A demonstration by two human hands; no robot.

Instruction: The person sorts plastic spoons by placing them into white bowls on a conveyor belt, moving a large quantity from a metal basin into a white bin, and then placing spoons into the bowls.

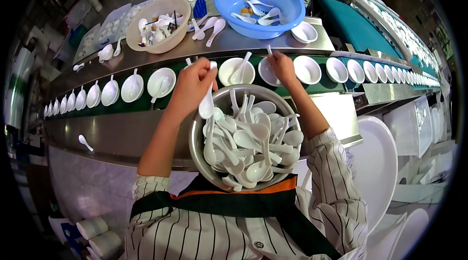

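While our left hand (197, 78) is gripping a spoon (206, 108) by its handle, scoop hanging over the edge of the steel basin (195, 145), our right hand (284, 68) is pinching the handle of a second spoon (269, 50) at a bowl (266, 72) on the green belt (323, 81); our fingers are partly hiding its lower end. The basin is sitting between our forearms, heaped with spoons. Leftward, bowls are holding spoons; rightward, they are standing bare. Beyond, a blue tub (263, 30) and a beige tub (161, 48) are resting on the steel counter (319, 40). We are risking a chipped or tipped bowl if the right hand lets go off-centre, a dropped spoon if the left pinch loosens, and a spill if a forearm brushes the heap.
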